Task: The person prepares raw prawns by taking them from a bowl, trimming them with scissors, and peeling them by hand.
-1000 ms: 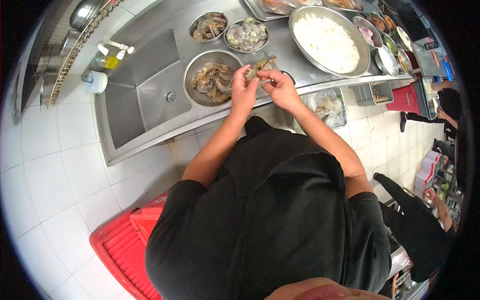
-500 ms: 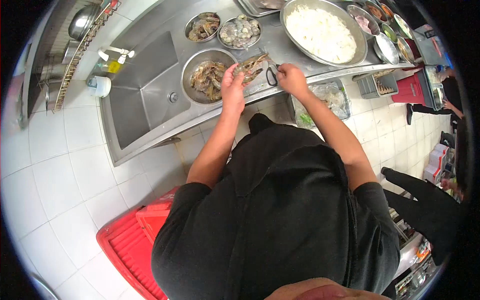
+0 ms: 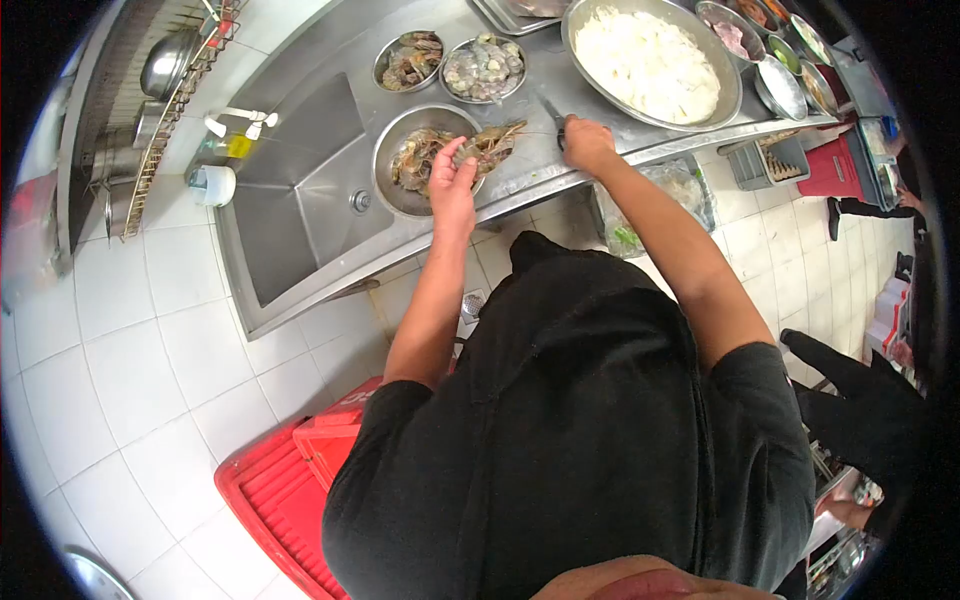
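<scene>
My left hand grips a raw shrimp at the right rim of a steel bowl, which holds more shrimp. To its right, my right hand is closed round the handle of scissors over the steel counter; the blades point up and away. Behind the shrimp bowl are a smaller bowl of shrimp pieces and a bowl of pale grey peeled shrimp. A large bowl of white chopped food stands beyond my right hand.
A steel sink is at the left. Small ingredient bowls line the far right. Below the counter are a plastic-lined crate and a grey basket. A red crate stands on the floor. Another person in dark clothes is at the right.
Earlier both hands were at the shrimp; then my right hand moved right and took hold of the scissors. My left hand has moved left with the shrimp, towards the bowl.
</scene>
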The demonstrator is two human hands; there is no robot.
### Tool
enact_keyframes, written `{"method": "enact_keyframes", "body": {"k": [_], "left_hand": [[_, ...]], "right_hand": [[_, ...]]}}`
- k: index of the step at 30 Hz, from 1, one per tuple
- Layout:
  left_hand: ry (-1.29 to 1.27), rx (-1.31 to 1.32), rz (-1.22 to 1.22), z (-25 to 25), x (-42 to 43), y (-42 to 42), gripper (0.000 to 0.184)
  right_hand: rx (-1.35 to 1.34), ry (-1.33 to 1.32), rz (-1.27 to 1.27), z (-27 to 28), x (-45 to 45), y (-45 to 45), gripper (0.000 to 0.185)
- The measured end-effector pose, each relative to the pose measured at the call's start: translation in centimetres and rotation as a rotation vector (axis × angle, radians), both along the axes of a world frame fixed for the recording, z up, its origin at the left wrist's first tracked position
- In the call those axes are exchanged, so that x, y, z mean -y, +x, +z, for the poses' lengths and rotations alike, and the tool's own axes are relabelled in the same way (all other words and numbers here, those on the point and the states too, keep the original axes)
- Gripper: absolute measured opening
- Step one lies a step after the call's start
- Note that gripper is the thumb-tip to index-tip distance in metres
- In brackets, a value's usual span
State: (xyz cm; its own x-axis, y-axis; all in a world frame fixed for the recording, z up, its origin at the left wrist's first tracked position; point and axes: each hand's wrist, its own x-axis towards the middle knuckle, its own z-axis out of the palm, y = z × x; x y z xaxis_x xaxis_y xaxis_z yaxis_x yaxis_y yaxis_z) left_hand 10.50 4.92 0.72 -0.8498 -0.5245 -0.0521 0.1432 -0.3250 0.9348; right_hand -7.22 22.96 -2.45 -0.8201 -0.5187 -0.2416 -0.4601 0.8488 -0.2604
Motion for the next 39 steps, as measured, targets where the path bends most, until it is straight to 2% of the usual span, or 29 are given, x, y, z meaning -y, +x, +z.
{"method": "enact_keyframes", "body": {"k": [3, 4, 7, 10, 13, 17, 18, 21, 28, 39], "left_hand": [[0.022, 0.013, -0.010, -0.3, 0.1, 0.1, 0.038], [0.044, 0.006, -0.013, -0.1, 0.1, 0.0, 0.038], [0.039, 0.010, -0.035, 0.2, -0.1, -0.3, 0.039], [0.059, -0.005, -0.108, 0.4, -1.2, -1.3, 0.038], [0.069, 0.001, -0.223, -0.1, -2.5, -2.3, 0.037], [0.088, 0.033, -0.399, 1.1, -6.0, -4.5, 0.037], [0.090, 0.039, -0.442, 1.5, -6.9, -5.0, 0.037], [0.118, 0.048, -0.555, 1.5, -9.4, -6.5, 0.036], [0.126, 0.123, -0.720, 0.8, -13.7, -8.8, 0.036], [0.134, 0.255, -0.800, -0.2, -18.6, -9.2, 0.035]], "right_hand": [[0.153, -0.075, -0.066, -0.1, -0.8, -1.2, 0.035], [0.133, -0.177, -0.110, -0.1, -1.6, -0.9, 0.040], [0.657, -0.423, -0.217, 1.2, -4.9, -0.4, 0.040], [1.018, -0.973, -0.333, 1.4, -10.7, 3.1, 0.055], [0.860, -1.101, -0.327, 4.5, -13.6, 5.8, 0.046], [0.527, -0.915, -0.287, 5.6, -17.3, 6.3, 0.052], [0.409, -0.782, -0.285, 6.0, -18.2, 6.4, 0.056], [0.197, -0.722, -0.248, 7.6, -20.7, 6.9, 0.058], [0.152, -0.628, -0.312, 7.9, -25.7, 8.6, 0.053], [0.137, -0.712, -0.367, 5.2, -30.4, 11.2, 0.047]]}}
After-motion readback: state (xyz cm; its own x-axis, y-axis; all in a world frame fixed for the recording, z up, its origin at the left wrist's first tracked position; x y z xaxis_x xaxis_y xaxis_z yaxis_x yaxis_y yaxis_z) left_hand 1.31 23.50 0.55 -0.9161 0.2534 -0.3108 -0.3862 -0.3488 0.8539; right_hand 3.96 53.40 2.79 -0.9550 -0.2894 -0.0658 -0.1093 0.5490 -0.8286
